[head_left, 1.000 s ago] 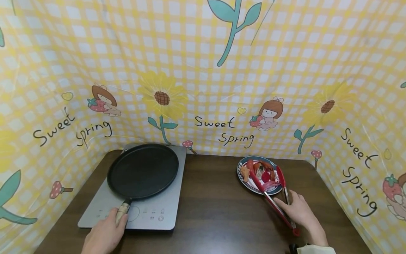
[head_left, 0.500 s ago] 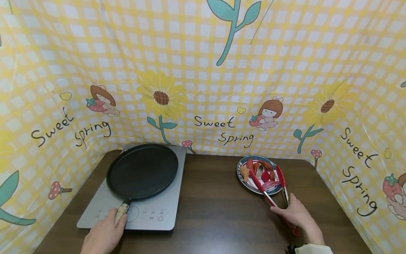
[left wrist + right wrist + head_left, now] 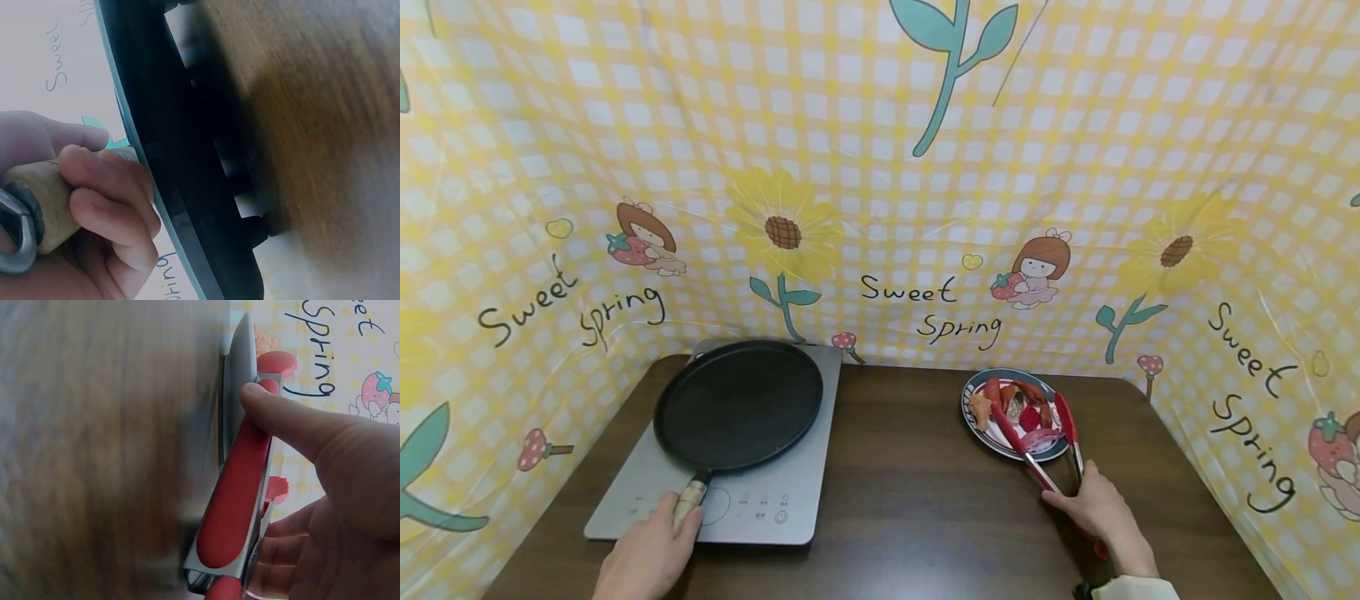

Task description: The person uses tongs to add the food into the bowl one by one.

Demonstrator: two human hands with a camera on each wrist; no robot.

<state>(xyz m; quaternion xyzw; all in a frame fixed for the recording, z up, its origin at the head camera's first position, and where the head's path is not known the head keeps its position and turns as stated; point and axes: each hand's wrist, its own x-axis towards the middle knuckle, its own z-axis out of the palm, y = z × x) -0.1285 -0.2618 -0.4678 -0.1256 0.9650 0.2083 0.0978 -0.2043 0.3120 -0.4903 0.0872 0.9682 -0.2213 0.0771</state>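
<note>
In the head view a flat black frying pan (image 3: pixel 737 404) sits on a silver induction cooktop (image 3: pixel 797 487). My left hand (image 3: pixel 647 550) grips its handle (image 3: pixel 688 504); the left wrist view shows fingers curled round that tan handle (image 3: pixel 50 200), which has a metal ring at its end. On the right, my right hand (image 3: pixel 1103 512) holds red-and-steel tongs (image 3: pixel 1039 477) across the edge of a plate (image 3: pixel 967 417). The right wrist view has my thumb on one red arm of the tongs (image 3: pixel 234 512) and my fingers on the far side. Their red tips stand apart over the food (image 3: pixel 1028 415).
The brown wooden table (image 3: pixel 898 475) separates cooktop and plate. Behind and at both sides hangs a yellow checked cloth (image 3: pixel 887 225) with flowers and lettering. The plate stands close to the back cloth.
My right hand has shifted slightly down and closed in along the tongs' arms. The pan, left hand and plate have stayed in place.
</note>
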